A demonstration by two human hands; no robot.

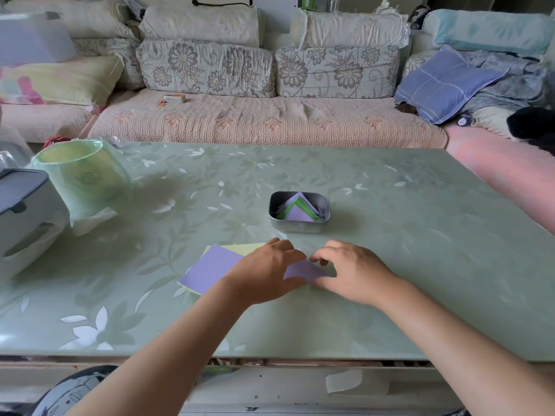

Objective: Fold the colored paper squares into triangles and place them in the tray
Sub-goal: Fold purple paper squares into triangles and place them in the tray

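Paper squares [210,267] lie in a small stack at the near middle of the table [420,265], a purple one on top of a pale yellow one; I come to them in turn from the left. At the left edge stands a grey appliance [24,217]. Just right of it, a little farther off, is a translucent green bin [81,175] with its open mouth showing.

Next comes the stack, lying flat, with its right corner hidden under my left hand [264,271]. That hand is palm down. Its fingers are fairly straight and laid on the left part of a separate purple sheet [304,270], pressing it to the table.

The sheet lies between my two hands, on the near side of the tray. My right hand [351,270] has its fingers curled at the sheet's far corner and its thumb at the near edge. It seems to pinch the paper, though my knuckles hide the contact itself.

Beyond my hands and apart from both sits the metal tray [300,228]. It holds folded triangles [298,213] in purple and green, stacked with their points towards the far side. Behind the table runs a sofa [270,121] with flowered cushions, and at its far right lies a blue checked pillow [444,82].
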